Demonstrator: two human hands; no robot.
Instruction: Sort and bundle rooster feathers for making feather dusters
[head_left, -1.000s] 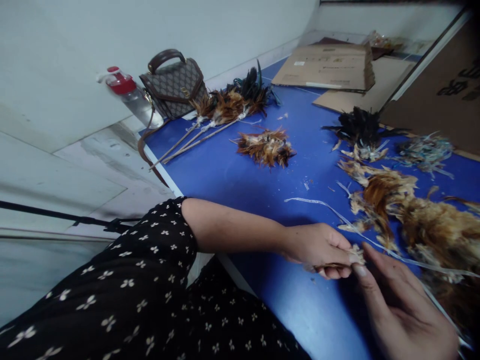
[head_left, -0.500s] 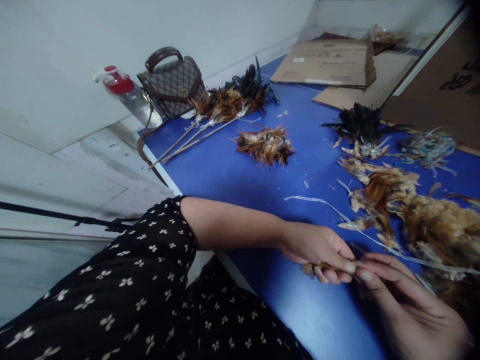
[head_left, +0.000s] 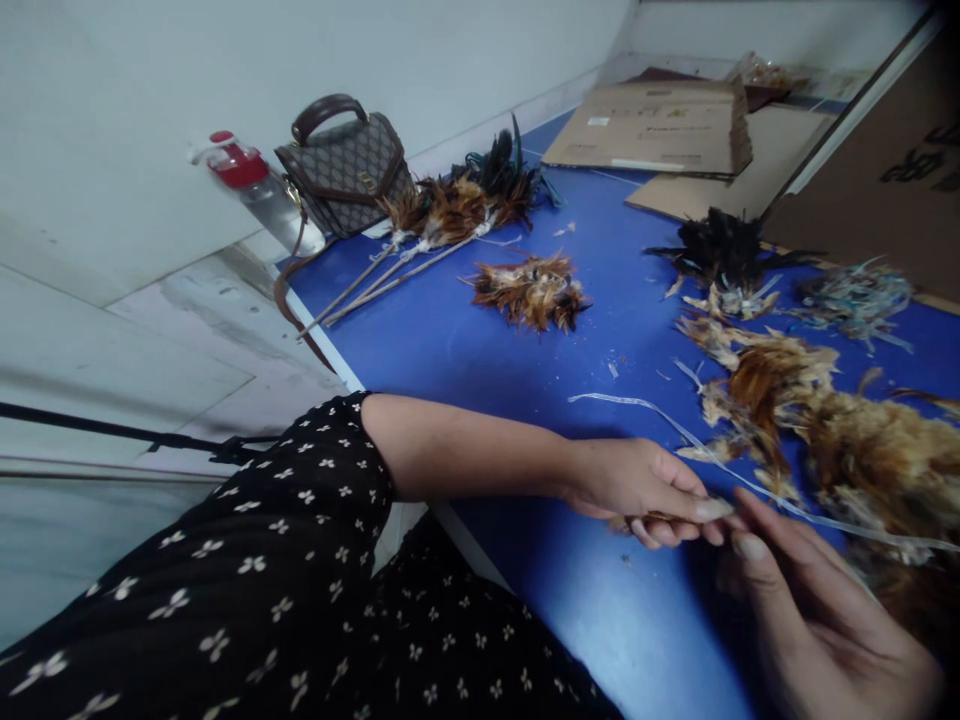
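My left hand (head_left: pixel 656 495) is closed around a small bunch of brown feathers (head_left: pixel 621 523), most of it hidden by the fingers. Pale tips show at the end of its thumb. Right beside those tips is my right hand (head_left: pixel 832 610), thumb and forefinger bent close together; whatever lies between them is too small to make out. Behind the right hand spreads a pile of tan and brown feathers (head_left: pixel 870 450), and a white plastic strip (head_left: pixel 660 412) runs across the blue table (head_left: pixel 420 350) toward it.
Farther off lie a loose feather bundle (head_left: pixel 529 290), feather-topped sticks (head_left: pixel 405 262), black feathers (head_left: pixel 716 250) and a bluish tangle (head_left: pixel 855 298). A handbag (head_left: pixel 345 170) and a red-capped bottle (head_left: pixel 259 190) stand by the wall. Flattened cardboard (head_left: pixel 660 125) lies at the back.
My left thumb has slid slightly right over the feather ends. My right thumb and forefinger have drawn back a little to the right.
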